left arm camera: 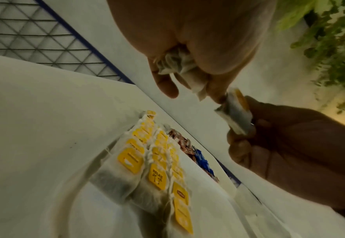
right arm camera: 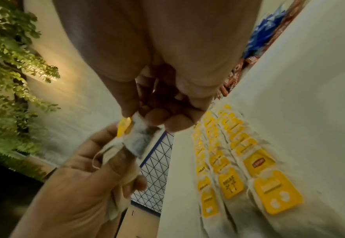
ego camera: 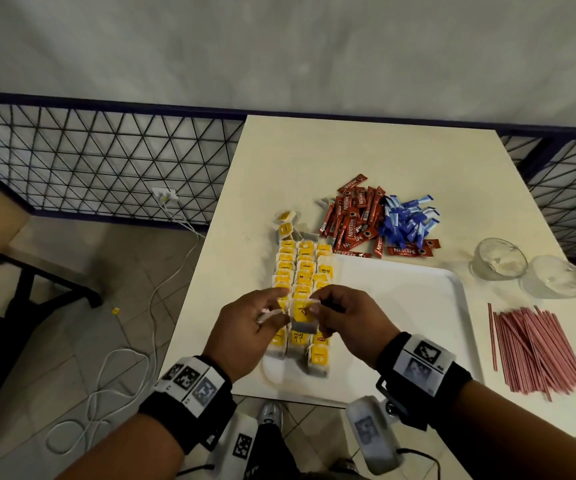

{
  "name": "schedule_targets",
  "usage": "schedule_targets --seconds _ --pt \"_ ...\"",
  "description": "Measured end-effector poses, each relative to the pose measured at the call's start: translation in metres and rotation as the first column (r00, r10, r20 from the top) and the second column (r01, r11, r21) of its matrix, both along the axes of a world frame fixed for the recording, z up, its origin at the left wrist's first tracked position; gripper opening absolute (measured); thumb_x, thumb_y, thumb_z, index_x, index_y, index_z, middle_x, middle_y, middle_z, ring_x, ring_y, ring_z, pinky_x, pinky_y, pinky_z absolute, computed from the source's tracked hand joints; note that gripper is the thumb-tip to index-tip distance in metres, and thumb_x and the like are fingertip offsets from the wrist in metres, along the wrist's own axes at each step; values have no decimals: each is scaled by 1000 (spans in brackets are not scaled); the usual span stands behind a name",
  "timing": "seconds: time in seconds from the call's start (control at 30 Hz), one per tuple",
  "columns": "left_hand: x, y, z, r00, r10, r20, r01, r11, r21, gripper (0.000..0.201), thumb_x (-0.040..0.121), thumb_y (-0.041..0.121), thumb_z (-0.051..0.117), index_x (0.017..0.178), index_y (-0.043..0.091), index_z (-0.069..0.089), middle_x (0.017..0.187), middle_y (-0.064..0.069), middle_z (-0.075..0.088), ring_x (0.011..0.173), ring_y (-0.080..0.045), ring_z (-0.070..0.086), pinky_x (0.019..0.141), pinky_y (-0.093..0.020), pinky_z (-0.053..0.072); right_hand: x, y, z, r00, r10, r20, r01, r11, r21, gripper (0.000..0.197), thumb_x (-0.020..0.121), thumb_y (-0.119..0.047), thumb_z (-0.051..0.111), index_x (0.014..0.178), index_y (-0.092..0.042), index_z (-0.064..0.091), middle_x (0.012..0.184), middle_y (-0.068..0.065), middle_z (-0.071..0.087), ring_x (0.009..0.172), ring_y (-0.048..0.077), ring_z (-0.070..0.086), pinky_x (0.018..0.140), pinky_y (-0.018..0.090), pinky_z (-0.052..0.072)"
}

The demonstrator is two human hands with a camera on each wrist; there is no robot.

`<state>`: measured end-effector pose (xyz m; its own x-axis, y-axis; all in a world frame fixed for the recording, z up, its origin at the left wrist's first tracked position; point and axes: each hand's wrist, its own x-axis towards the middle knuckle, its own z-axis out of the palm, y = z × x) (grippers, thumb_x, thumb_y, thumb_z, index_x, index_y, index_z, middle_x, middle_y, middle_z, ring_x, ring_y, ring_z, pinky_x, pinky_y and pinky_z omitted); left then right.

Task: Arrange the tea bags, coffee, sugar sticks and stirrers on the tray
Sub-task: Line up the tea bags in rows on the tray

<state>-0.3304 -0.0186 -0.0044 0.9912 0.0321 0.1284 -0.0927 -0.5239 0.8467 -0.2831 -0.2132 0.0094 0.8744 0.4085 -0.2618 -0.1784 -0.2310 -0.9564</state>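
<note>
Yellow-tagged tea bags lie in three rows along the left side of the white tray. Above those rows both hands meet at one tea bag. My right hand pinches its edge, as the right wrist view shows for the bag. My left hand touches that bag with its fingertips and grips crumpled tea bags in its palm. Red coffee sticks and blue sugar sticks are piled beyond the tray. Pink stirrers lie to the right of it.
Two glass bowls stand at the table's right edge, behind the stirrers. A wire mesh fence runs behind the white table. White cables trail on the tiled floor to the left.
</note>
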Motion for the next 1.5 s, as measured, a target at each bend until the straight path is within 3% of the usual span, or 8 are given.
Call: schedule_targets --seconds 0.17,0.3,0.43,0.57,0.7,0.97,1.23,1.5 --pt "0 8 12 939 -110 -324 29 969 -245 29 81 14 75 104 31 69 68 21 66 61 6 58 65 -14 45 3 -4 -2 984 84 159 -53 980 -192 14 89 -25 65 78 -34 65 70 -9 66 60 4 53 62 26 46" --pt "3 -2 11 927 -182 -328 161 983 -88 28 76 50 65 87 27 77 79 6 73 83 -10 67 78 -30 52 -3 3 -4 978 79 193 -38 978 -207 22 87 -23 68 72 -39 64 65 -19 62 60 1 51 63 21 42" --pt "-3 -5 -3 915 -71 -396 130 984 124 34 86 35 67 65 9 61 54 -1 47 53 -8 42 56 -27 34 -9 4 -12 974 74 212 -7 954 -298 22 86 -25 67 72 -41 61 70 -15 62 66 5 54 67 23 46" --pt "-12 -12 -19 860 -21 -509 177 950 259 35 88 37 63 64 13 57 74 -10 64 69 -18 55 59 -28 31 -19 -9 -27 962 185 202 -70 878 -474 4 86 -26 65 83 -28 65 76 -15 60 63 -5 52 62 8 37" --pt "-13 -20 -35 830 45 -556 205 902 379 27 91 32 58 71 14 59 91 -15 67 91 -31 61 64 -26 33 -24 -28 -48 900 391 191 -169 718 -675 10 83 -32 63 90 -25 65 91 -9 61 68 5 47 72 23 41" --pt "-10 -34 -50 803 147 -578 222 826 518 23 91 33 51 99 19 66 105 -8 68 97 -31 63 73 -32 48 -32 -16 -59 830 542 134 -279 611 -741 27 81 -18 59 107 -22 67 107 3 57 92 26 59 79 32 48" --pt "-15 -35 -45 830 202 -519 80 879 470 17 91 35 55 86 29 40 92 0 64 84 -26 59 69 -31 45 -33 -13 -68 832 531 161 -248 616 -748 24 80 -16 55 101 -20 66 106 4 57 93 29 59 76 30 47" --pt "-18 -34 -50 869 -8 -494 261 857 445 25 92 38 53 114 33 63 112 5 68 104 -20 62 87 -31 50 -32 -12 -54 793 531 298 -151 646 -748 15 78 -19 63 91 -18 70 95 0 62 81 21 62 67 22 42"
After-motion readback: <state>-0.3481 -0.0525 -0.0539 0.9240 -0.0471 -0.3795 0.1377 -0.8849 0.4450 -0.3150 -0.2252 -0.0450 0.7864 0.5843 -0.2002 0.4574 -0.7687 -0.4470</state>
